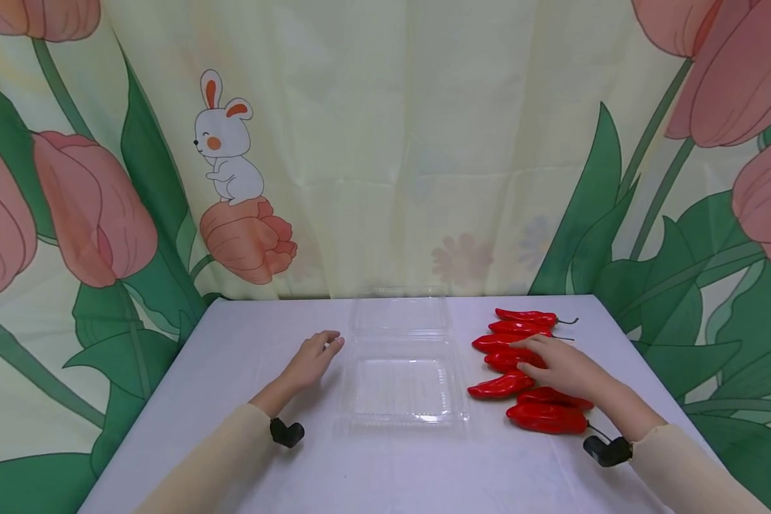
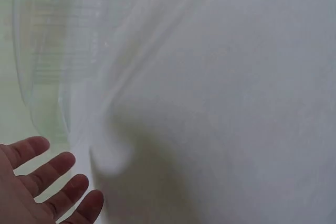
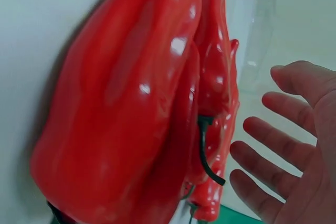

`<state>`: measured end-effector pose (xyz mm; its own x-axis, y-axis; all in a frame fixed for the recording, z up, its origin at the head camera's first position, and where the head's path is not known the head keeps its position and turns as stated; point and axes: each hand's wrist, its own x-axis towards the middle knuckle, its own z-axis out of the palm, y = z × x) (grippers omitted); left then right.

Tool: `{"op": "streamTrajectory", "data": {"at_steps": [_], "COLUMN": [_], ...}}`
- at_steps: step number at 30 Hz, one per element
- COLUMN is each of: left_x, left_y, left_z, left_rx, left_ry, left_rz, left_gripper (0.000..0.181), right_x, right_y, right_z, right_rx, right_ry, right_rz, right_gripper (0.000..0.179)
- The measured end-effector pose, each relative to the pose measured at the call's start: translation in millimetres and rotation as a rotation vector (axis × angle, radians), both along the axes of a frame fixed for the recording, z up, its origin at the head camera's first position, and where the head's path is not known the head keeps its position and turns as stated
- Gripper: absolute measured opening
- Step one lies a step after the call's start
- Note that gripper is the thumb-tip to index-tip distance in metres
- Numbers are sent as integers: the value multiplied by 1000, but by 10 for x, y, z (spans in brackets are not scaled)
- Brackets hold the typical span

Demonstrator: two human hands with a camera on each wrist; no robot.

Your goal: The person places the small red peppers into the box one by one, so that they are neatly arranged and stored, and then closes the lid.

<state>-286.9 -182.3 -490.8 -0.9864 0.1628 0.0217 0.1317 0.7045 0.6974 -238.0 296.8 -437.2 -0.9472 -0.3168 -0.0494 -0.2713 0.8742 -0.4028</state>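
Several glossy red chili peppers [image 1: 547, 418] with dark stems lie in a loose column on the right of the table. Over the middle of that column hovers my right hand [image 1: 562, 364], its fingers spread and holding nothing; in the right wrist view a large red pepper [image 3: 115, 108] fills the near side, with the fingers apart from it. A clear plastic clamshell box [image 1: 406, 417] stands at the centre, its lid [image 1: 398, 314] folded back behind it. Just left of the box is my left hand [image 1: 311, 360], fingers relaxed and holding nothing.
A white cloth covers the table [image 1: 385, 471]. Directly behind its far edge hangs a curtain [image 1: 385, 157] printed with tulips and a rabbit. Each wrist wears a small black camera [image 1: 286, 432].
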Motion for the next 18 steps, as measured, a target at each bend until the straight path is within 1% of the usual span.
{"op": "streamTrajectory", "data": {"at_steps": [4, 9, 13, 18], "left_x": [66, 151, 210, 285], "left_y": [62, 118, 135, 147], "left_z": [-47, -76, -85, -74], "left_rx": [34, 72, 98, 158], "left_ry": [-16, -20, -38, -74], "left_rz": [9, 12, 39, 72], "left_gripper": [55, 53, 53, 46], "right_x": [1, 13, 27, 38], "right_y": [-11, -36, -51, -60], "right_z": [-54, -98, -121, -142], "right_rx": [-5, -17, -26, -31], "right_ry": [16, 16, -2, -5], "right_rz": [13, 22, 20, 21], "right_gripper": [60, 62, 63, 66]}}
